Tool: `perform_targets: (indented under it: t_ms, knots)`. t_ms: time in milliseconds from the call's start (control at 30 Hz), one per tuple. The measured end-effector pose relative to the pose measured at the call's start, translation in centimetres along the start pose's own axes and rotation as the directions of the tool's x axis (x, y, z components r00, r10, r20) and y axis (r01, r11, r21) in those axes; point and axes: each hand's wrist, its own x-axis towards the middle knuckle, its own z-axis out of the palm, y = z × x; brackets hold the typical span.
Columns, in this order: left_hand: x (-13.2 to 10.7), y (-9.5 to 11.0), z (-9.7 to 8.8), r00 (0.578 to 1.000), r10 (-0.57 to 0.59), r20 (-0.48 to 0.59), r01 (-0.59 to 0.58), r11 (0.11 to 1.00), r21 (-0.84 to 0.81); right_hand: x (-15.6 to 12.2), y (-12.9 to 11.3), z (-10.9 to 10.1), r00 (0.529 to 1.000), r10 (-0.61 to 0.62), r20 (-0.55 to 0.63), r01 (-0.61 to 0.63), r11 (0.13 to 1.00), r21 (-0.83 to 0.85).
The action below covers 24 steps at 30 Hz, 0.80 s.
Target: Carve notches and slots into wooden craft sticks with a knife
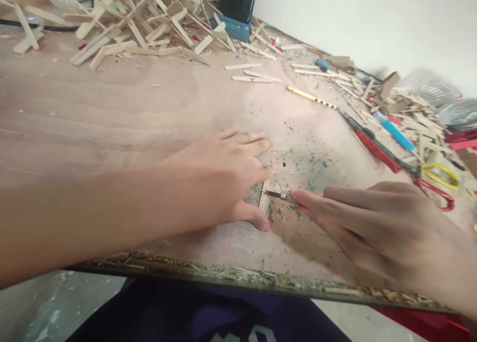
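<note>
My left hand (219, 178) lies flat on the wooden board (112, 113), fingers stretched out, pressing down a thin wooden stick (264, 192) that shows only between thumb and fingers. My right hand (376, 228) comes in from the right, its fingers pinched on a small knife or blade tool (278, 196). The dark tip of that tool touches the stick close to my left fingertips. Green flecks and scratches mark the board around this spot.
A big heap of wooden sticks (130, 19) fills the far left. A few loose sticks (253, 75), a yellow pencil (311, 97), red-handled pliers (372, 146), a blue tool (397, 133) and red-and-yellow scissors (436, 183) lie to the right. A dark box (236, 7) stands at the back.
</note>
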Motion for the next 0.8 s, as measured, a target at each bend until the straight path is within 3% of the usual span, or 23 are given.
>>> perform_targets:
  t_ms: [167, 267, 533, 633, 800]
  knots:
    - [-0.1, -0.1, 0.1, 1.000, -0.009, 0.012, 0.009, 1.000, -0.006, 0.1, -0.8, 0.7, 0.993, 0.086, -0.078, -0.080, 0.994, 0.078]
    - [-0.3, -0.3, 0.6, 0.999, 0.001, -0.046, -0.002, 1.000, -0.027, 0.2, -0.3, 0.9, 0.986, 0.141, -0.086, -0.121, 0.972, 0.203]
    - [-1.0, -1.1, 1.9, 0.990, 0.024, -0.137, -0.028, 0.999, -0.028, -0.7, 2.2, 1.9, 0.994, 0.007, -0.108, 0.002, 0.997, 0.083]
    - [-1.1, -1.7, 2.7, 0.978, 0.056, -0.199, -0.065, 0.997, -0.040, -0.9, 3.0, 2.6, 0.991, -0.003, -0.132, 0.024, 0.987, 0.160]
    - [-1.2, -2.8, 3.4, 0.980, 0.071, -0.188, -0.082, 0.995, -0.052, -0.9, 4.0, 3.1, 0.991, 0.029, -0.127, 0.020, 0.931, 0.364]
